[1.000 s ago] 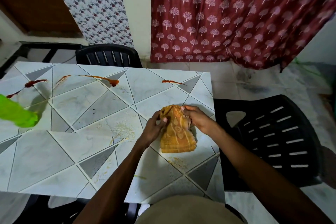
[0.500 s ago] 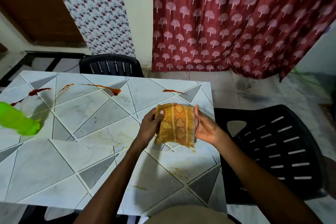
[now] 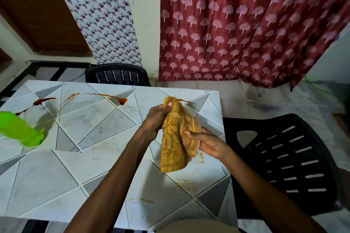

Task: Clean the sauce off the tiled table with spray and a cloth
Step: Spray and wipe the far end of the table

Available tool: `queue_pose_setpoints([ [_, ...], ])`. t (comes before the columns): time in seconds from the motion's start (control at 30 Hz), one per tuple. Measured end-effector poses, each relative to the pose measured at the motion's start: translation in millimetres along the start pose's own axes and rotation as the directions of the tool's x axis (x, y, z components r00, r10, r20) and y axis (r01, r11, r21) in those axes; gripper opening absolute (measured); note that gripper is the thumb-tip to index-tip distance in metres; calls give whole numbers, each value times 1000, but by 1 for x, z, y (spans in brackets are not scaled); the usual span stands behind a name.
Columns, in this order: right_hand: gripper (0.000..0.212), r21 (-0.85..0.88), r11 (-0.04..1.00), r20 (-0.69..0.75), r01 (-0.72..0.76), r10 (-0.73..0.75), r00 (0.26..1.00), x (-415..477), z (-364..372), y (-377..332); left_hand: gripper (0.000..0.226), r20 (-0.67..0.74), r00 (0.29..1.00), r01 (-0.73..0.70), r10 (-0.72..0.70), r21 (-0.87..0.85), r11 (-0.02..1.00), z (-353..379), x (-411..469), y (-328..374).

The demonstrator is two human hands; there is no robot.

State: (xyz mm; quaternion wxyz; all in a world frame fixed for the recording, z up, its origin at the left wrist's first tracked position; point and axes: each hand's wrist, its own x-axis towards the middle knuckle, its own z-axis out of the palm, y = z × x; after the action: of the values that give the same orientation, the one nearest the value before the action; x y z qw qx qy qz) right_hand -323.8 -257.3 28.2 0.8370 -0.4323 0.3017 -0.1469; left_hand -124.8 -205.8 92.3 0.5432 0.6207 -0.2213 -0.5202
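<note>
The left grip (image 3: pixel 155 120) pinches the cloth (image 3: pixel 175 143) at its top; the right grip (image 3: pixel 206 143) holds its side (both above the worktop (image 3: pixel 91 125)). Sauce (image 3: pixel 121 100) lies behind.

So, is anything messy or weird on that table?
Yes. There are red sauce streaks spilled along the far edge of the tiled table, and orange smears dot the near tiles. The left hand and right hand hold the cloth up off the table.
</note>
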Motion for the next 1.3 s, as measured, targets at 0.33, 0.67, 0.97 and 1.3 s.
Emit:
queue_pose_setpoints([
  [0.33,16,-160,982,-245,-96,55,968,-6,25,-18,65,106,944,304,-312,85,949,-25,7,-55],
  [0.67,33,-48,988,-466,-145,106,878,-1,4,-7,30,126,991,-59,41,150,987,-34,3,-75],
  [0.97,76,-566,816,-559,-123,-270,784,7,-4,1,27,45,914,-323,403,682,656,-23,-2,-78],
  [1.3,35,-935,349,-257,-62,-549,795,-9,-25,-4,9,124,929,-348,348,612,710,-2,-2,-75],
])
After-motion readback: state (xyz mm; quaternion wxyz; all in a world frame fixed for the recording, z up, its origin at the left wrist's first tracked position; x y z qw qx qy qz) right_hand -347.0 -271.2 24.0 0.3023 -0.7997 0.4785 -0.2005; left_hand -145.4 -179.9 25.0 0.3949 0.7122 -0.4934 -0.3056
